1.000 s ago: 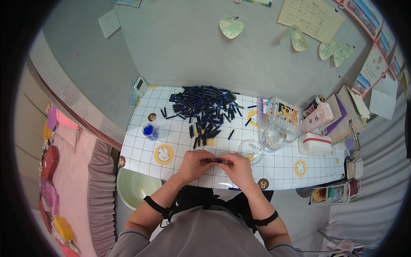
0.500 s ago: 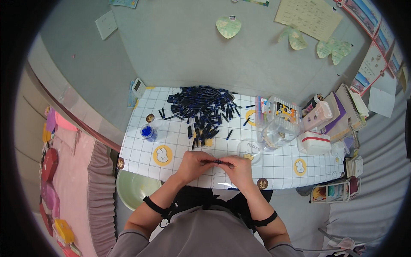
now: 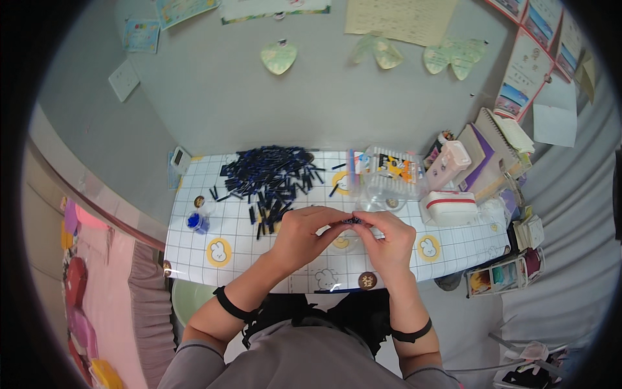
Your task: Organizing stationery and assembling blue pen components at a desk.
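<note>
My left hand (image 3: 303, 238) and my right hand (image 3: 391, 243) meet above the table, fingertips closed together. Pinched between them is a small bundle of dark sticks (image 3: 353, 220), mostly covered by the fingers. The sticks look like those in the pile (image 3: 269, 170) of short blue-black sticks, which resemble ink cartridges, at the far left of the table. Some strays lie around the pile. A small clear jar (image 3: 198, 223) with bright blue pieces in it stands to the left of my left hand. Under the hands, a round clear lid is partly hidden.
Beyond my right hand stands a clear plastic box (image 3: 390, 172). A white pouch with a red zip (image 3: 451, 207), a pink case (image 3: 448, 162) and notebooks (image 3: 495, 146) line the right side. A small white timer (image 3: 181, 159) rests at the far left corner. The grid-patterned tablecloth (image 3: 278, 269) covers the table.
Both hands, still together on the dark sticks, have moved right and farther from me, now over the round lid. The view has shifted, so the table appears farther left.
</note>
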Demonstrator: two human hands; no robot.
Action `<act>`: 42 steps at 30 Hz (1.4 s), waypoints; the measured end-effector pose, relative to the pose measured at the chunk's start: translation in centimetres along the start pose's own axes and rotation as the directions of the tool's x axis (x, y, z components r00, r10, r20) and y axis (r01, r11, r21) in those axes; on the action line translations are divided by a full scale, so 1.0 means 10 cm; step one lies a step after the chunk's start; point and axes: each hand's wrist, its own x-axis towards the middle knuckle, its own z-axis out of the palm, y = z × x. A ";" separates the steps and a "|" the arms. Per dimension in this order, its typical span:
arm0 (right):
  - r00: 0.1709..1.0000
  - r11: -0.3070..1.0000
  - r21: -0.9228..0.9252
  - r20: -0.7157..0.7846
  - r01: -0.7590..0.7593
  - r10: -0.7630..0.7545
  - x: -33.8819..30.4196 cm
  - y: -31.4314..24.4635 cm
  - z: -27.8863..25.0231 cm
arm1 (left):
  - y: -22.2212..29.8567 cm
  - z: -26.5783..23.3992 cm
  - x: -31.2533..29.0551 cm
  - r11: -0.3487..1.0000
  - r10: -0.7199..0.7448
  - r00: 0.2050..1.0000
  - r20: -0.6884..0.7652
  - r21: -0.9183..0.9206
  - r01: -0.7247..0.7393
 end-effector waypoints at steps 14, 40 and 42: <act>0.994 0.980 -0.182 -0.058 0.075 -0.087 0.29 0.49 -0.39 | -0.23 0.71 0.48 0.989 0.125 0.988 -0.095 0.092 -0.116; 0.981 0.984 -0.159 -0.167 0.075 -0.102 -0.56 0.44 -0.09 | -0.28 0.37 0.40 0.982 0.170 0.985 0.027 0.080 -0.171; 0.995 0.985 -0.163 -0.064 0.061 -0.073 -0.67 0.49 0.07 | -0.25 0.21 0.36 0.971 0.192 0.980 -0.041 0.152 -0.184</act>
